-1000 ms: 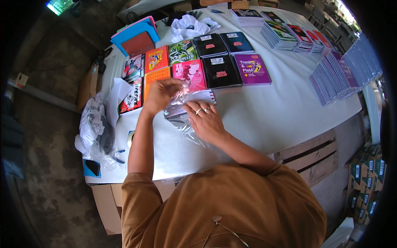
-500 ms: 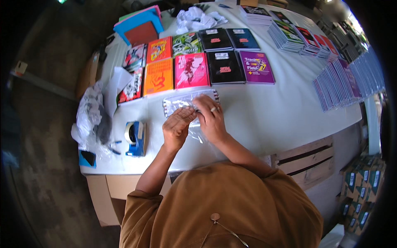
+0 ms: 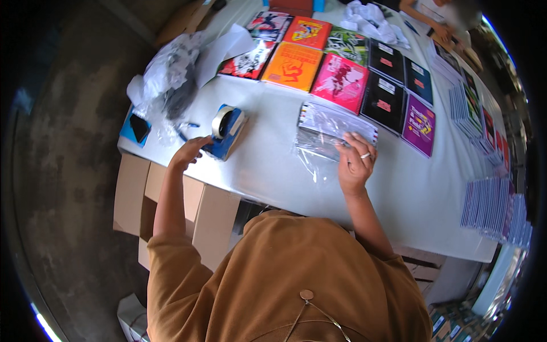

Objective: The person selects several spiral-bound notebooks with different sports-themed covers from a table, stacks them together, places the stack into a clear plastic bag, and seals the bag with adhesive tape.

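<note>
A spiral-bound notebook in a clear plastic sleeve (image 3: 327,126) lies on the table in front of me. My right hand (image 3: 358,162), wearing a ring, presses and grips its near right part with bent fingers. Loose plastic spreads from the near edge. Over to the left, my left hand (image 3: 191,153) reaches to the near end of a blue tape dispenser (image 3: 232,134), which carries a roll of clear tape. The fingers of that hand are stretched out at the dispenser, the thumb apart below. Whether they touch the tape's end is too small to tell.
Rows of colourful notebooks (image 3: 293,65) lie beyond the sleeve. Crumpled plastic (image 3: 171,74), a phone (image 3: 139,128) and a pen sit at the left. Notebook stacks (image 3: 487,205) line the right side. An open cardboard box (image 3: 213,228) stands below the near edge. Another person (image 3: 439,23) is at the far right.
My left hand has left the plastic sleeve and moved left to the tape dispenser. The right hand stays on the sleeve. The view has turned left, and another person now shows at the far right.
</note>
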Available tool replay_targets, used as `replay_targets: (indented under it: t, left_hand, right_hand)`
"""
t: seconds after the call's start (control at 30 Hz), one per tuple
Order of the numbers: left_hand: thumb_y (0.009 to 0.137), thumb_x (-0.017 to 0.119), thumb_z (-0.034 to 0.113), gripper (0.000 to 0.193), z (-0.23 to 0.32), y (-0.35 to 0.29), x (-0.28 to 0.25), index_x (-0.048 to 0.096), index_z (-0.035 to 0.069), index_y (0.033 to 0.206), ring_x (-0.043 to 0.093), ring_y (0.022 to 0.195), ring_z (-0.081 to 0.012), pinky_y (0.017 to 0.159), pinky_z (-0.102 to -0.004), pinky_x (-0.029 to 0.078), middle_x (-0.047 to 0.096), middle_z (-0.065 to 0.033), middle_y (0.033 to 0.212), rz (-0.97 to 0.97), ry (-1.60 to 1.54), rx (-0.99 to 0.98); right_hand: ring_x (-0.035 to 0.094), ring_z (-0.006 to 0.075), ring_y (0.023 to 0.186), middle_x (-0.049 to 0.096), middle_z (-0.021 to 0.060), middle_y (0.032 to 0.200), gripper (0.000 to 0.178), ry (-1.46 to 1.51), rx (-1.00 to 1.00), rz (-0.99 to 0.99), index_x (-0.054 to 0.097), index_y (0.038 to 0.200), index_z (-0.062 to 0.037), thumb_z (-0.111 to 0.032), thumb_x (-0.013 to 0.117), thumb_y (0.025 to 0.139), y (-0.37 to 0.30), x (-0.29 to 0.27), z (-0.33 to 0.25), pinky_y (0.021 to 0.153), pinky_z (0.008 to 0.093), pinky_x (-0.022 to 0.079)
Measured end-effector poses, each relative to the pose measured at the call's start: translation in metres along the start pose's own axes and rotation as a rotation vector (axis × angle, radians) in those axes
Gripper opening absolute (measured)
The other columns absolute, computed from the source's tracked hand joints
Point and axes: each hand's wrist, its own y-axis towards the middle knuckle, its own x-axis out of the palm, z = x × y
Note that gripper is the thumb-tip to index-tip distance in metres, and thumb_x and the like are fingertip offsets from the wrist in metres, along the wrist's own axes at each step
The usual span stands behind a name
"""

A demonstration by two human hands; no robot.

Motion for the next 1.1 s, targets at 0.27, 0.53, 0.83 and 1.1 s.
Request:
replay_targets:
  t: [0.27, 0.53, 0.83, 1.1]
  left_hand:
    - [0.085, 0.055, 0.020, 0.016, -0.058, -0.025, 0.013, 0.062, 0.007, 0.091, 0.046, 0.118, -0.0256, 0.098, -0.0381, 0.037, 0.049, -0.0104, 0.125, -0.524, -1.103, 0.505]
    - [0.087, 0.060, 0.024, 0.026, 0.041, -0.033, 0.044, 0.067, -0.001, 0.081, 0.055, 0.053, -0.0111, 0.051, -0.0255, 0.043, 0.063, -0.0071, 0.065, 0.871, -0.382, 0.487]
    - [0.083, 0.065, 0.036, 0.041, 0.165, -0.101, 0.241, 0.056, 0.005, 0.058, 0.037, 0.037, -0.0051, 0.036, -0.0201, 0.027, 0.048, -0.0004, 0.046, -0.019, -0.791, 0.402]
    - [0.080, 0.070, 0.030, 0.041, 0.086, -0.027, 0.285, 0.050, 0.009, 0.051, 0.039, 0.042, -0.0074, 0.040, -0.0239, 0.031, 0.048, 0.0004, 0.049, -0.045, -0.654, 0.227]
  right_hand:
    - [0.059, 0.0181, 0.095, 0.065, -0.0012, 0.095, 0.014, -0.035, -0.018, 0.022, 0.064, 0.070, -0.0123, -0.001, 0.072, 0.067, -0.002, 0.001, 0.003, 0.085, 0.0312, 0.038]
    - [0.059, 0.0181, 0.096, 0.065, -0.0013, 0.095, 0.014, -0.040, 0.001, -0.005, 0.065, 0.072, -0.0133, -0.001, 0.071, 0.067, 0.001, 0.001, 0.003, 0.085, 0.0320, 0.038]
    - [0.054, 0.0189, 0.097, 0.059, -0.0001, 0.101, 0.031, -0.086, 0.036, -0.106, 0.065, 0.099, -0.0162, -0.005, 0.066, 0.069, 0.006, -0.004, -0.004, 0.084, 0.0332, 0.037]
    - [0.042, 0.0288, 0.110, 0.048, 0.0120, 0.117, 0.060, -0.229, 0.046, -0.493, 0.056, 0.120, -0.0116, -0.022, 0.073, 0.063, 0.063, -0.009, -0.032, 0.094, 0.0388, 0.029]
